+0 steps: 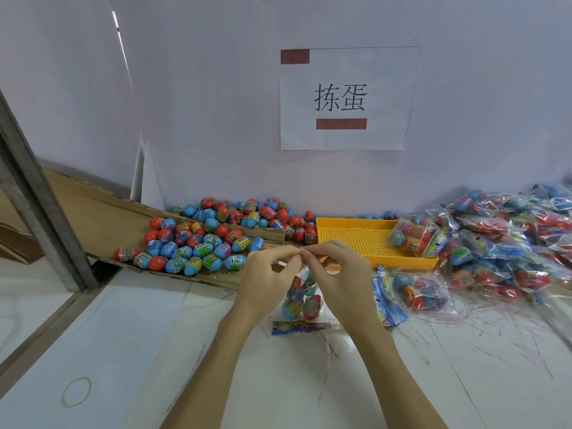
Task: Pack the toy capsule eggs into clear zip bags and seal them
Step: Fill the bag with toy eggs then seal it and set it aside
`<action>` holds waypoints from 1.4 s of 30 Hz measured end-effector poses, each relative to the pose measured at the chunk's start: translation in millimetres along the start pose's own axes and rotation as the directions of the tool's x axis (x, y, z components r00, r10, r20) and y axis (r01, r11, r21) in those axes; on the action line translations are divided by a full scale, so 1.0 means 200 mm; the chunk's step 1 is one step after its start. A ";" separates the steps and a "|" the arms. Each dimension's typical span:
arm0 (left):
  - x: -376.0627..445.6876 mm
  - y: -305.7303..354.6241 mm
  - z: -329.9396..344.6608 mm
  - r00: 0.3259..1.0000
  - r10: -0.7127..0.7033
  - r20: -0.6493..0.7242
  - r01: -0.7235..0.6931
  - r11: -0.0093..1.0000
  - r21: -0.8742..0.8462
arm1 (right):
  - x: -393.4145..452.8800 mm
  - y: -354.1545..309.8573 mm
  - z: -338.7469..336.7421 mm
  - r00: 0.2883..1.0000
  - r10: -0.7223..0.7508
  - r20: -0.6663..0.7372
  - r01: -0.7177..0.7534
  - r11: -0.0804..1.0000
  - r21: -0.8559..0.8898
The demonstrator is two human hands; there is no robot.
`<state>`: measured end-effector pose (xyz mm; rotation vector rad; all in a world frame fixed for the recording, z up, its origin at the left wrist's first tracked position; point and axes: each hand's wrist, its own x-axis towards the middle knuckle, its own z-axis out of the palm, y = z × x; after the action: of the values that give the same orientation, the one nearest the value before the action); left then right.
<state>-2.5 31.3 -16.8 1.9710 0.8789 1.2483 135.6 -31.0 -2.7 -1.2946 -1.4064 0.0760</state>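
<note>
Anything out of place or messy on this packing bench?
Yes. Thin red strips litter the white table around the filled bags, a rubber band lies alone at near left, and one packed bag hangs over the yellow tray's right edge. Nothing looks damaged.

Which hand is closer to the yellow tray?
Right. The right hand is just in front of the yellow tray, overlapping its near-left corner; the left hand is farther left, by the loose eggs.

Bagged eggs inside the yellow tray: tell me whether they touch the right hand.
Apart. The head view shows bare yellow tray mesh between the bagged eggs and the right hand.
</note>
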 end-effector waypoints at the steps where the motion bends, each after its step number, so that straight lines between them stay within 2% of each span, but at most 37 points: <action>1: 0.00 0.00 0.00 1.000 0.003 -0.002 -0.003 1.000 0.000 | 0.00 0.00 0.00 1.000 0.019 0.002 -0.019 1.000 0.023; 8: -0.01 0.02 0.00 0.999 0.033 0.000 -0.033 0.999 0.039 | 0.00 0.00 0.04 0.971 0.231 -0.064 -0.217 0.960 0.177; 10: -0.01 0.03 0.00 0.999 0.034 0.001 -0.034 0.998 0.045 | 0.00 0.01 0.04 0.932 0.351 -0.087 -0.317 0.909 0.272; 12: 0.00 0.02 -0.04 0.999 -0.015 -0.032 0.016 1.000 0.016 | 0.02 0.04 0.00 0.858 0.482 -0.179 -0.393 0.839 0.378; 14: 0.02 -0.01 -0.09 0.986 -0.093 -0.137 0.090 0.996 -0.031 | 0.04 0.10 -0.07 0.811 0.503 -0.300 -0.414 0.854 0.315; 16: 0.03 -0.04 -0.12 0.946 -0.195 -0.258 0.171 0.979 -0.110 | 0.04 0.15 -0.12 0.822 0.449 -0.349 -0.432 0.892 0.131; 18: 0.04 -0.04 -0.12 0.916 -0.243 -0.321 0.196 0.966 -0.172 | 0.03 0.20 -0.13 0.865 0.411 -0.288 -0.445 0.894 -0.060; 20: 0.03 -0.05 -0.12 0.905 -0.244 -0.349 0.193 0.965 -0.176 | 0.03 0.23 -0.12 0.903 0.398 -0.162 -0.426 0.882 -0.204; 23: 0.04 -0.05 -0.14 0.905 -0.262 -0.334 0.201 0.958 -0.206 | 0.03 0.25 -0.08 0.934 0.358 0.009 -0.339 0.891 -0.301; 26: 0.04 -0.04 -0.13 0.919 -0.232 -0.319 0.178 0.965 -0.190 | 0.03 0.25 -0.08 0.945 0.326 0.010 -0.300 0.883 -0.360; 29: 0.04 -0.04 -0.13 0.930 -0.228 -0.290 0.185 0.968 -0.168 | 0.03 0.24 -0.10 0.926 0.370 -0.079 -0.372 0.855 -0.360; 32: 0.04 -0.05 -0.12 0.942 -0.203 -0.267 0.174 0.976 -0.127 | 0.03 0.26 -0.12 0.920 0.381 -0.091 -0.384 0.831 -0.402; 39: 0.05 -0.03 -0.08 0.939 -0.287 -0.188 0.237 0.939 -0.249 | 0.03 0.22 -0.07 0.952 0.265 0.150 -0.215 0.934 -0.287; 42: 0.04 -0.02 -0.07 0.937 -0.295 -0.188 0.246 0.938 -0.245 | 0.01 0.21 -0.03 0.938 0.286 0.194 -0.264 0.955 -0.133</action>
<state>-13.7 42.4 -10.5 1.5000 1.0364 1.3531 167.4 -17.4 -26.9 -1.6041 -1.4124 0.3422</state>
